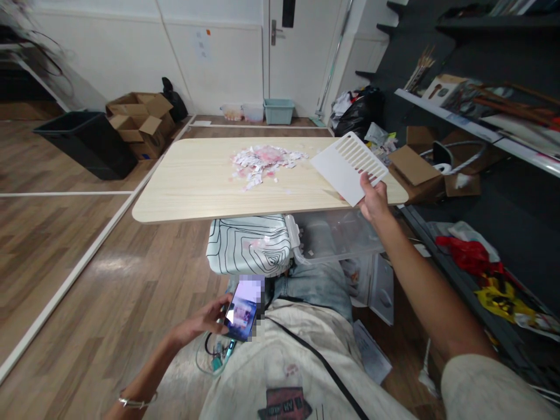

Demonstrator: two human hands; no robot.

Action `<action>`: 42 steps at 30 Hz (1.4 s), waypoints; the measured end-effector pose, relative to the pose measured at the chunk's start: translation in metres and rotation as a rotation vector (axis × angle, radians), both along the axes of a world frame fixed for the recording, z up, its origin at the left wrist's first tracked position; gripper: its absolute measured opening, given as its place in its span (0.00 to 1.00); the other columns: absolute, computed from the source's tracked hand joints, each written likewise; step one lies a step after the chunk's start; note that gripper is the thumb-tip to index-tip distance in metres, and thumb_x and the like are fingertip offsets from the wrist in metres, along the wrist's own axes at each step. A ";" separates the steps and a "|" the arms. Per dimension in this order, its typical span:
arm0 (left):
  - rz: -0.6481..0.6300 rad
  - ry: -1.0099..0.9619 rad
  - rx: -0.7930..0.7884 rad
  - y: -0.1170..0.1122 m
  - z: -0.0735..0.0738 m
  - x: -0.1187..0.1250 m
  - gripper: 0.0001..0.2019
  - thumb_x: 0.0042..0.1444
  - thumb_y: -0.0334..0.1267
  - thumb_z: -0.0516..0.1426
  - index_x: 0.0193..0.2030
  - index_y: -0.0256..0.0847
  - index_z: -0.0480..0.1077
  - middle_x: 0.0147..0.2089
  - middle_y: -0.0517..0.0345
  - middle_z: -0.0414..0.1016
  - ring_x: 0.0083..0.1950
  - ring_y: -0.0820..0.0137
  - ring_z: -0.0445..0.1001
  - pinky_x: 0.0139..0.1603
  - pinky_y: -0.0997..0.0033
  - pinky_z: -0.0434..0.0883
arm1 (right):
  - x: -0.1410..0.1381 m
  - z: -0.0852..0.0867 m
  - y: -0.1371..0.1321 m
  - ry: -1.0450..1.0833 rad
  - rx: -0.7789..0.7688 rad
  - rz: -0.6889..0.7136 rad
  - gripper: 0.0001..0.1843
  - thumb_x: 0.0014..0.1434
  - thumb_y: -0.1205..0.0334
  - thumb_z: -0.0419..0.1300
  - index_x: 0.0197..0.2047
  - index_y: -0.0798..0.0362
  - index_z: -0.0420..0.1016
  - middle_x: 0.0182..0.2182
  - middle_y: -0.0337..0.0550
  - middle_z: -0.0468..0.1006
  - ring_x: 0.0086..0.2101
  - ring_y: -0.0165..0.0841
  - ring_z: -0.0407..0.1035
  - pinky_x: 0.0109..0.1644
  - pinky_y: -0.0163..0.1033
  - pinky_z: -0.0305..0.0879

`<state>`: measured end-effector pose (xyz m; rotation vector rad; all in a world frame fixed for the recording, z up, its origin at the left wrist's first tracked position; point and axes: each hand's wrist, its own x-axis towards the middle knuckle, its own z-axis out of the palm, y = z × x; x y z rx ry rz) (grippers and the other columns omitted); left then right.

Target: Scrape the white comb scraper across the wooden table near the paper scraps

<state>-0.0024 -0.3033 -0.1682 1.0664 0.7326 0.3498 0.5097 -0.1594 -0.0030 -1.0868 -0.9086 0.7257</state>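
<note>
My right hand point(373, 197) is closed on the lower right edge of a white flat plastic panel with a row of slots point(345, 166), holding it tilted over the right end of the table. My left hand point(210, 319) grips a smartphone point(242, 309) with a lit screen, low over my lap; part of the phone is pixelated. A pile of torn white and pink paper scraps point(265, 158) lies mid-table, left of the panel. Under the table's front edge sit a white fabric bin with black lines point(245, 245) and a clear plastic box point(332, 239), with a few scraps on them.
The pale wooden table point(188, 181) stands in front of me. A black trash bin point(90, 143) and cardboard boxes point(142, 122) are at left. Dark shelves point(494, 198), an open carton point(420, 166) and a black bag point(361, 114) fill the right side. A teal basket point(279, 112) stands by the door.
</note>
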 end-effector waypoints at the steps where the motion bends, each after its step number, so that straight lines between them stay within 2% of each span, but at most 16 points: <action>1: -0.002 -0.008 0.001 0.000 -0.001 -0.001 0.29 0.43 0.45 0.75 0.52 0.44 0.76 0.51 0.53 0.78 0.56 0.54 0.73 0.60 0.59 0.68 | 0.001 -0.001 0.000 -0.004 0.002 0.002 0.36 0.43 0.32 0.76 0.44 0.48 0.74 0.45 0.45 0.85 0.53 0.48 0.80 0.44 0.52 0.85; 7: 0.033 0.032 0.029 0.000 0.002 0.007 0.21 0.54 0.50 0.70 0.49 0.41 0.78 0.46 0.52 0.79 0.53 0.55 0.75 0.59 0.58 0.70 | 0.004 -0.003 0.002 -0.012 -0.020 0.001 0.41 0.39 0.29 0.76 0.44 0.50 0.73 0.46 0.47 0.85 0.52 0.49 0.80 0.44 0.51 0.84; 12: 0.091 0.183 0.072 -0.001 0.004 0.021 0.23 0.49 0.54 0.73 0.44 0.40 0.80 0.41 0.53 0.81 0.49 0.55 0.77 0.56 0.58 0.73 | 0.003 -0.002 0.002 -0.014 -0.026 -0.012 0.42 0.37 0.28 0.76 0.44 0.50 0.73 0.46 0.48 0.85 0.52 0.49 0.80 0.42 0.50 0.84; 18: 0.088 0.190 0.060 -0.004 0.008 0.027 0.26 0.51 0.51 0.73 0.53 0.41 0.79 0.49 0.51 0.84 0.53 0.53 0.78 0.57 0.59 0.74 | 0.005 -0.004 0.002 -0.050 -0.024 0.009 0.41 0.40 0.28 0.74 0.46 0.50 0.72 0.45 0.48 0.85 0.51 0.49 0.80 0.40 0.50 0.85; 23: 0.106 0.185 0.048 -0.004 0.004 0.022 0.27 0.50 0.52 0.73 0.54 0.41 0.80 0.52 0.51 0.84 0.56 0.52 0.78 0.59 0.58 0.74 | 0.007 -0.005 0.002 -0.072 -0.031 0.019 0.38 0.44 0.29 0.73 0.46 0.50 0.72 0.43 0.48 0.85 0.49 0.48 0.81 0.40 0.49 0.84; 29: 0.120 0.211 0.056 -0.005 -0.008 0.026 0.30 0.47 0.57 0.74 0.52 0.44 0.80 0.50 0.51 0.84 0.55 0.51 0.78 0.58 0.57 0.76 | 0.005 0.000 -0.001 -0.021 -0.061 0.021 0.40 0.40 0.29 0.75 0.45 0.50 0.73 0.44 0.47 0.85 0.49 0.48 0.81 0.40 0.48 0.84; 33: 0.113 0.236 0.118 -0.008 -0.008 0.020 0.28 0.51 0.63 0.69 0.50 0.46 0.81 0.52 0.52 0.83 0.59 0.49 0.77 0.62 0.54 0.74 | 0.004 0.007 -0.004 0.028 -0.103 0.037 0.43 0.36 0.29 0.77 0.46 0.49 0.73 0.45 0.46 0.86 0.46 0.47 0.82 0.39 0.49 0.84; 35: 0.151 0.304 0.157 -0.007 -0.003 0.013 0.30 0.55 0.70 0.62 0.52 0.49 0.82 0.57 0.50 0.82 0.63 0.45 0.75 0.63 0.50 0.72 | 0.002 0.011 -0.007 0.011 -0.142 0.079 0.42 0.37 0.29 0.77 0.46 0.50 0.75 0.43 0.46 0.86 0.43 0.47 0.83 0.38 0.50 0.84; 37: 0.170 0.375 0.268 -0.002 0.009 0.007 0.34 0.50 0.74 0.61 0.54 0.54 0.82 0.60 0.50 0.81 0.65 0.42 0.72 0.60 0.48 0.73 | 0.000 0.015 -0.009 -0.054 -0.178 0.119 0.41 0.38 0.29 0.76 0.45 0.51 0.77 0.42 0.47 0.87 0.40 0.47 0.83 0.36 0.50 0.84; 38: 0.164 0.416 0.336 0.001 0.018 0.006 0.34 0.48 0.75 0.62 0.52 0.55 0.82 0.57 0.51 0.82 0.64 0.42 0.73 0.58 0.48 0.74 | -0.002 0.017 -0.010 -0.092 -0.186 0.129 0.41 0.38 0.29 0.76 0.45 0.52 0.78 0.42 0.48 0.87 0.38 0.47 0.83 0.35 0.50 0.84; 40: 0.169 0.506 0.448 0.011 0.043 0.006 0.29 0.55 0.72 0.58 0.47 0.51 0.83 0.46 0.52 0.84 0.55 0.47 0.77 0.54 0.52 0.75 | -0.007 0.021 -0.012 -0.180 -0.172 0.166 0.40 0.40 0.27 0.74 0.43 0.53 0.81 0.41 0.49 0.87 0.37 0.47 0.83 0.36 0.51 0.83; 42: 0.181 0.590 0.558 0.023 0.075 0.008 0.28 0.61 0.68 0.55 0.42 0.46 0.81 0.36 0.54 0.82 0.44 0.54 0.78 0.46 0.59 0.75 | -0.011 0.027 -0.014 -0.324 -0.135 0.199 0.38 0.43 0.26 0.72 0.40 0.53 0.84 0.40 0.49 0.88 0.39 0.47 0.83 0.43 0.52 0.83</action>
